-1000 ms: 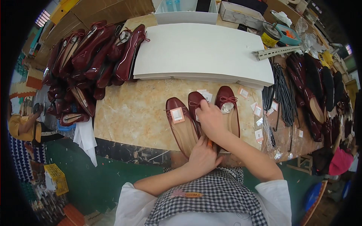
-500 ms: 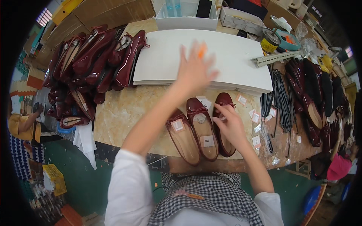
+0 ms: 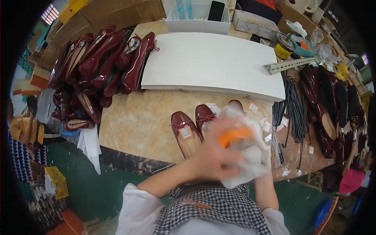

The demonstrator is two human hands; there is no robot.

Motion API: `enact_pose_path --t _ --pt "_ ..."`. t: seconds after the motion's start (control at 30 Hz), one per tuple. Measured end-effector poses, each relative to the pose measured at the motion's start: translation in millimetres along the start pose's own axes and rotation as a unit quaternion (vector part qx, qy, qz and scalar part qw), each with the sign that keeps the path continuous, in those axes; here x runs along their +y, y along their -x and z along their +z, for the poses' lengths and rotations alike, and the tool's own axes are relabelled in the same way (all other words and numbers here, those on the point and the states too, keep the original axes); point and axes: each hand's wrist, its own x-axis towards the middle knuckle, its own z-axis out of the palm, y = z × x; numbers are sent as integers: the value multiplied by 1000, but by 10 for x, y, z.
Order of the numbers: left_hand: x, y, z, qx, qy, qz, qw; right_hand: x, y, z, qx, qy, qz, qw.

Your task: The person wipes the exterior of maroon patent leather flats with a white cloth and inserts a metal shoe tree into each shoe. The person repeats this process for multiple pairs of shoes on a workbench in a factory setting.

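Note:
My left hand (image 3: 214, 154), blurred by motion, is closed on a crumpled sheet of thin white paper (image 3: 256, 158) above the table's front edge. An orange band (image 3: 235, 136) shows at its fingers. Behind the paper my right hand is hidden; only the right forearm (image 3: 267, 192) comes into sight. Under the hands lie dark red patent ballet flats with bows. The left shoe (image 3: 182, 118) has a tag on its insole, the middle shoe (image 3: 203, 112) is half covered, and only the toe of the right shoe (image 3: 236, 105) shows.
A stack of white paper (image 3: 211, 58) lies beyond the shoes. Piled red flats (image 3: 102, 58) stand at left, with more shoes (image 3: 323, 105) at right beside black rods (image 3: 295, 109). A slotted metal strip (image 3: 291, 65) rests on the stack's right corner. Small tags (image 3: 267, 127) are scattered nearby.
My left hand has come back from the paper stack toward me and now has a crumpled white sheet. My right hand has left the right shoe and gone behind the sheet.

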Motion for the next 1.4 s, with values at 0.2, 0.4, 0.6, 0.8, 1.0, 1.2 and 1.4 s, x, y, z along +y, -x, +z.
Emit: enact_pose_path --t 0.2,0.4,0.6,0.8,1.0,1.2,1.4 --pt "-187 382 -101 222 -135 -236 936 -73 -154 486 -86 510 -282 808" --pt "-288 717 -59 207 261 -391 858 382 -320 674 -137 699 -433 552" --pt "-229 1059 -70 -104 -387 -277 873 43 -700 557 -34 425 -279 860" --pt "184 1201 106 -207 -272 -333 879 479 -795 645 -127 597 -189 769" --pt "178 1339 366 -204 -327 -297 874 1015 -1136 842 -126 840 -452 271" --pt "155 1253 301 -214 -323 -293 874 628 -985 735 -185 737 -337 556" --pt "171 1108 202 -221 -311 -288 878 705 -1207 825 -114 753 -307 570"
